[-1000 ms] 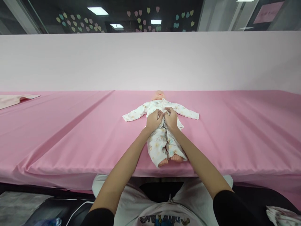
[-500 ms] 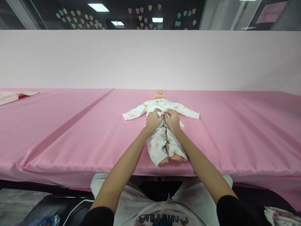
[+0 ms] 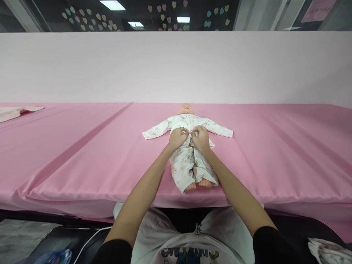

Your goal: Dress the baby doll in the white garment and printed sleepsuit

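Note:
A baby doll (image 3: 186, 109) lies on its back, head away from me, bare feet toward the near edge. It wears a white printed long-sleeved top (image 3: 158, 130), sleeves spread to both sides, and matching trousers (image 3: 183, 170). Over the doll's belly, my left hand (image 3: 178, 138) pinches the front of the top near its middle line. Close beside it, my right hand (image 3: 200, 138) is closed on the other side of the same front, fingertips nearly meeting the left ones. Whatever fastening lies between the fingertips is too small to make out.
A pink sheet (image 3: 96, 157) covers the wide table, with a white wall (image 3: 176, 68) behind it. A pale folded cloth (image 3: 16, 113) lies at the far left. Below right sits a patterned cloth (image 3: 328, 251); below left are a white cable (image 3: 89, 240) and a plastic bag (image 3: 55, 256).
My fingertips have shifted slightly on the top's front, the left hand moving a little left. The view has tilted slightly; the doll lies as before.

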Available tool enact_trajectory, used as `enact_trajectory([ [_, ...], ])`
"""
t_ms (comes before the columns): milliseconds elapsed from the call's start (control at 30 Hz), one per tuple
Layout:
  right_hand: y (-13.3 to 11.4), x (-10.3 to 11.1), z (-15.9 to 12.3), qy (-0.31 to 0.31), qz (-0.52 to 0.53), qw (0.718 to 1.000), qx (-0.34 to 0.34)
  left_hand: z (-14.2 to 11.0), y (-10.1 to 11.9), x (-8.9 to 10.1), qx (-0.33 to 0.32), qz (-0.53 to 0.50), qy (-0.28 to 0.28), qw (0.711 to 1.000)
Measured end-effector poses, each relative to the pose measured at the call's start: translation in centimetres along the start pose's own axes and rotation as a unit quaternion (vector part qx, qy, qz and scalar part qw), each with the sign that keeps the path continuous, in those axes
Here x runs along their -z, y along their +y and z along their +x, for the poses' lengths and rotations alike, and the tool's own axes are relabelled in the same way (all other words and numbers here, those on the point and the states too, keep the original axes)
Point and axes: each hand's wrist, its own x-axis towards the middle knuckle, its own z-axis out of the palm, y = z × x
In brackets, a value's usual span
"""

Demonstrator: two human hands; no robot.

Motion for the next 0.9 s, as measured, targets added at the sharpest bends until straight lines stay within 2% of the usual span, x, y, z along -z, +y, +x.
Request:
enact_trajectory([
  [100,-0.16,0.08,-0.06,0.013,-0.005,1.000,-0.007,-0.24,-0.02,-0.34,-0.013,0.031,0.010,0.999],
  [200,-0.29,0.24,-0.10,0.013,-0.028,1.000,-0.004,-0.40,-0.21,-0.55,-0.055,0.065,0.024,0.996],
  [367,-0.37,0.43,-0.03,-0.005,-0.030,1.000,0.000,-0.43,-0.42,-0.27,-0.100,0.043,0.004,0.994],
  [500,-0.22,0.35,0.06,0.003,-0.022,1.000,0.009,-0.51,-0.19,-0.14,-0.108,0.073,-0.013,0.991],
  [633,-0.06,0.32,0.04,-0.018,-0.007,1.000,0.009,-0.61,0.02,-0.28,-0.104,0.105,-0.013,0.989],
  [767,-0.09,0.47,0.03,-0.017,0.046,0.999,-0.013,-0.64,-0.22,-0.52,-0.090,0.107,0.007,0.990],
  [900,-0.21,0.55,0.51,-0.049,0.166,0.982,-0.078,-0.65,-0.43,-0.88,-0.131,0.071,0.044,0.988],
])
